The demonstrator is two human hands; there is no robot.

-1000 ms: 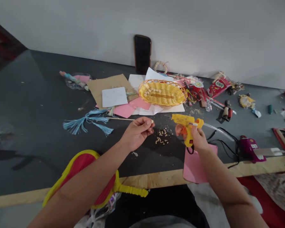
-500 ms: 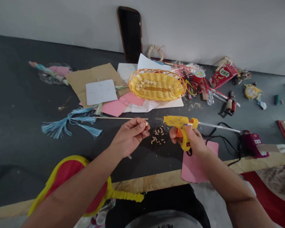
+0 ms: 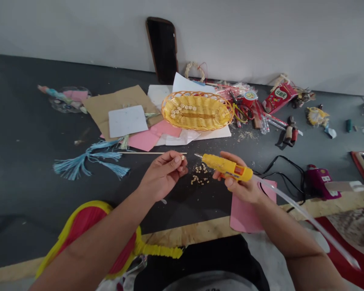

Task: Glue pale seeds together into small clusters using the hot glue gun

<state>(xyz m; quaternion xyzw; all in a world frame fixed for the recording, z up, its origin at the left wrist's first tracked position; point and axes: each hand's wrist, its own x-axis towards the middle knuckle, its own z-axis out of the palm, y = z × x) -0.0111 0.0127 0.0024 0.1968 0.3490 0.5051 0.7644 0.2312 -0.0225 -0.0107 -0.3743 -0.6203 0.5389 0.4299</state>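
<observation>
Between the thumb and fingers of my left hand (image 3: 166, 171) is a small pale bead-like piece (image 3: 183, 158). My right hand (image 3: 241, 186) is wrapped round a yellow glue gun (image 3: 224, 166), its nozzle aimed left toward my left hand but apart from it. A long clear glue stick (image 3: 309, 220) sticks out of the gun's back end. Below the nozzle, several tiny pale pieces (image 3: 199, 178) lie scattered on the dark table. A thin stick (image 3: 151, 153) lies just behind my left hand, beside a blue tassel (image 3: 75, 163).
A yellow wicker basket (image 3: 197, 115) with small pale flower shapes stands at the back, on papers. A phone (image 3: 162, 48) leans on the wall. Pink paper (image 3: 248, 214) is under my right wrist, near a purple power adapter (image 3: 321, 182). A red-and-yellow fan (image 3: 81, 222) lies under my left forearm.
My right hand has rolled the glue gun over, so its top faces me and the glue stick swings toward my forearm. The nozzle has shifted slightly left. My left hand keeps its pinch.
</observation>
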